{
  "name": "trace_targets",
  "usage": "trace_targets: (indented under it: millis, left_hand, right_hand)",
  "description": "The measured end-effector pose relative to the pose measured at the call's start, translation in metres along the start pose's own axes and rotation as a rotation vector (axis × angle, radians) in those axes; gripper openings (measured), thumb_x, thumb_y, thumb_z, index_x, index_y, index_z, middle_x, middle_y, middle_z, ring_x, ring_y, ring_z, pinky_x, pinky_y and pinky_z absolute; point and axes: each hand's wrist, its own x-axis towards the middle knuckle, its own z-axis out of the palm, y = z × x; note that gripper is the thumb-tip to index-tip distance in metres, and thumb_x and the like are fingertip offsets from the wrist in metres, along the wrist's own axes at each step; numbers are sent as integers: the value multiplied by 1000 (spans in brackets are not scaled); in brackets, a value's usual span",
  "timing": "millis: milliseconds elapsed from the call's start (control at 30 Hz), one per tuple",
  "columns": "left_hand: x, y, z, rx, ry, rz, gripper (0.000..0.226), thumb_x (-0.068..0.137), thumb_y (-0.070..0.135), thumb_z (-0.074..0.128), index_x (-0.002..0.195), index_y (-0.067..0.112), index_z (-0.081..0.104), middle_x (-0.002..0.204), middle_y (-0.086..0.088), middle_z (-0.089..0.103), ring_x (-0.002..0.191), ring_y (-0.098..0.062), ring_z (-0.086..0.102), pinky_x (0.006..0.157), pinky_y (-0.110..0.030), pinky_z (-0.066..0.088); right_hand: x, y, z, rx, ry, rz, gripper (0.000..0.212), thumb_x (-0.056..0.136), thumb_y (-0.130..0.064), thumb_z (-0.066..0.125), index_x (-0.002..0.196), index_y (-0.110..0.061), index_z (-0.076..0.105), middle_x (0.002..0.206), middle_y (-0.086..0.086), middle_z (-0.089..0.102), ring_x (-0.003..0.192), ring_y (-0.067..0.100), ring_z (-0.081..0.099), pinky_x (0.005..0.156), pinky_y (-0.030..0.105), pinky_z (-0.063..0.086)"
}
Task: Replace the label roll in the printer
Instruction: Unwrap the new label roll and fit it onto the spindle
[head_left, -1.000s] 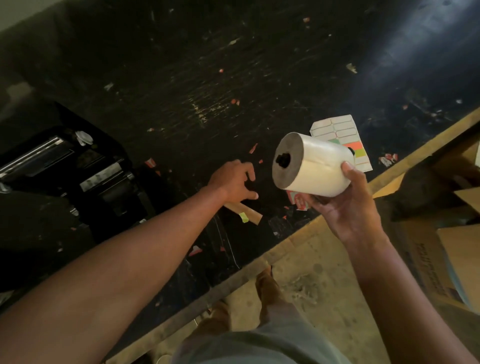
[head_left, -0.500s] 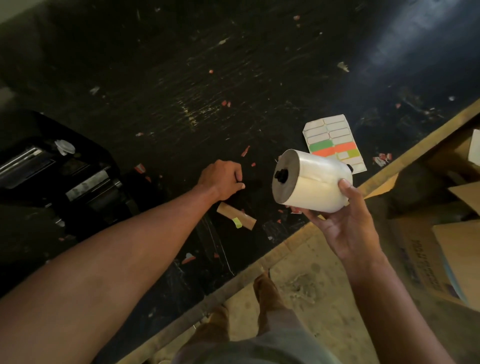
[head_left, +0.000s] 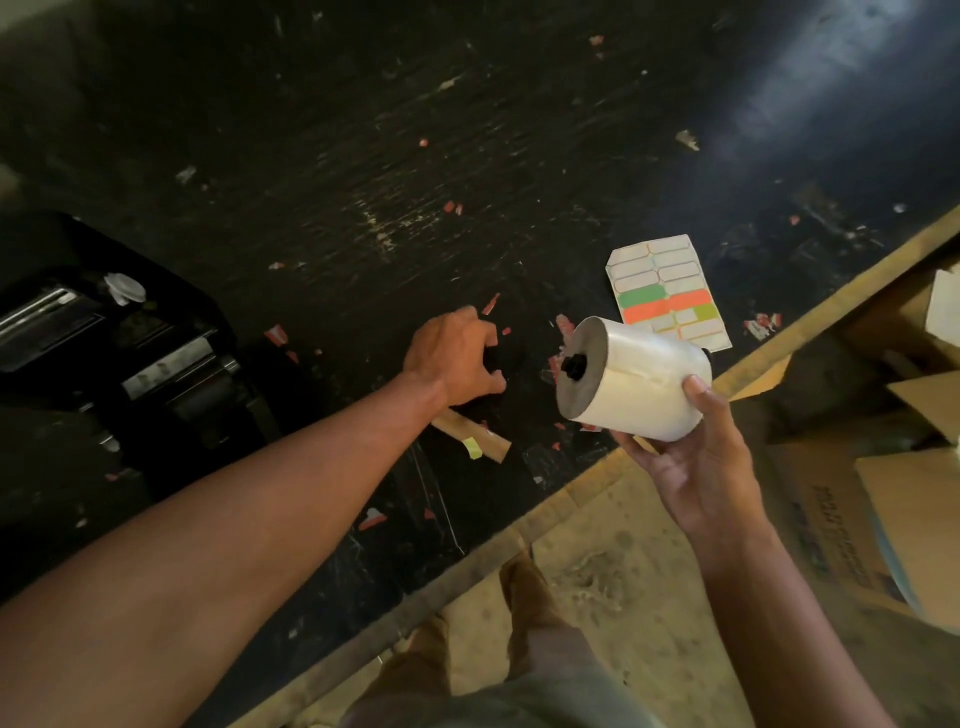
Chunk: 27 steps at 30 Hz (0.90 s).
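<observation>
My right hand (head_left: 691, 467) holds a white label roll (head_left: 649, 387) from below, above the table's front edge. A black spindle end (head_left: 574, 366) sticks out of the roll's grey side, which faces left. My left hand (head_left: 449, 358) rests on the black table with its fingers curled around a dark round part (head_left: 506, 353) that is hard to make out against the surface. The black printer (head_left: 130, 353) stands open at the far left, well away from both hands.
A sheet of coloured labels (head_left: 667, 291) lies behind the roll. Beneath my left wrist sits a brown cardboard strip (head_left: 470, 434) with a yellow sticker. Paper scraps litter the table, which has a wooden front edge (head_left: 571, 493). Cardboard boxes (head_left: 909, 519) stand at the right.
My left hand has moved off the cardboard strip, farther across the table, onto the dark round part. My right hand has brought the roll lower and slightly to the right.
</observation>
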Motion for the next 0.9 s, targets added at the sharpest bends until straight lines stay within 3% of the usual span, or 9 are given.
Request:
trace_targets:
  millis: [133, 233, 367, 467, 600, 700, 767, 833, 900]
  left_hand:
    - [-18, 5, -32, -219, 105, -38, 48, 79, 44, 86, 121, 23, 73, 112, 4, 67, 95, -10, 67, 82, -33, 61]
    - [-47, -1, -51, -715, 92, -125, 34, 85, 30, 85, 117, 25, 76, 106, 10, 76, 93, -2, 72, 89, -28, 61]
    - [-102, -18, -59, -1339, 76, -238, 29, 92, 20, 76, 119, 30, 76, 116, 3, 80, 112, -12, 75, 101, -39, 56]
    - [-139, -29, -59, -1410, 144, -238, 33, 92, 13, 75, 122, 28, 75, 123, 6, 78, 118, -10, 72, 101, -37, 57]
    - [-175, -44, -59, -1375, 238, -180, 39, 92, 7, 75, 130, 17, 73, 128, 4, 76, 121, -9, 71, 100, -28, 57]
    - [-197, -59, -59, -1314, 336, -182, 41, 92, 6, 75, 132, 15, 72, 130, 2, 75, 121, -9, 70, 105, -24, 54]
    - [-212, -68, -56, -1279, 390, -185, 41, 91, 3, 76, 129, 16, 73, 126, 2, 77, 118, -11, 72, 104, -25, 55]
    - [-225, -73, -52, -1274, 448, -208, 40, 89, 1, 77, 124, 20, 75, 119, 6, 80, 113, -10, 75, 101, -25, 56]
    - [-236, -77, -49, -1281, 520, -247, 40, 88, -1, 78, 120, 22, 75, 111, 15, 81, 109, -6, 76, 97, -23, 57]
  right_hand:
    - [-3, 4, 15, -14, 19, 25, 41, 83, -30, 73, 120, -28, 56, 148, 11, 55, 134, 36, 60, 101, 57, 58]
    - [-8, 7, 32, -39, -14, 54, 45, 79, -31, 76, 120, -27, 56, 149, 11, 54, 134, 37, 59, 91, 52, 64]
    - [-19, 10, 57, -118, -92, 109, 42, 81, -33, 76, 119, -28, 60, 148, 11, 55, 134, 38, 58, 93, 52, 60]
    - [-29, 16, 77, -178, -143, 152, 27, 91, -29, 73, 115, -25, 61, 149, 11, 53, 133, 37, 59, 92, 51, 61]
    - [-46, 31, 104, -248, -230, 142, 32, 81, -31, 86, 108, -25, 69, 162, 2, 43, 138, 37, 55, 85, 49, 65]
    - [-64, 42, 123, -289, -264, 156, 21, 92, -22, 76, 98, -37, 62, 140, 6, 56, 128, 34, 60, 104, 62, 55]
    - [-75, 48, 136, -306, -267, 132, 28, 98, -16, 68, 92, -39, 53, 124, 3, 60, 119, 29, 62, 107, 62, 53]
    - [-81, 58, 145, -335, -300, 133, 20, 95, -19, 71, 100, -33, 59, 126, 5, 62, 117, 28, 64, 99, 57, 57]
    - [-85, 69, 151, -402, -315, 140, 40, 82, -28, 80, 117, -21, 62, 135, 6, 63, 122, 28, 66, 90, 51, 63]
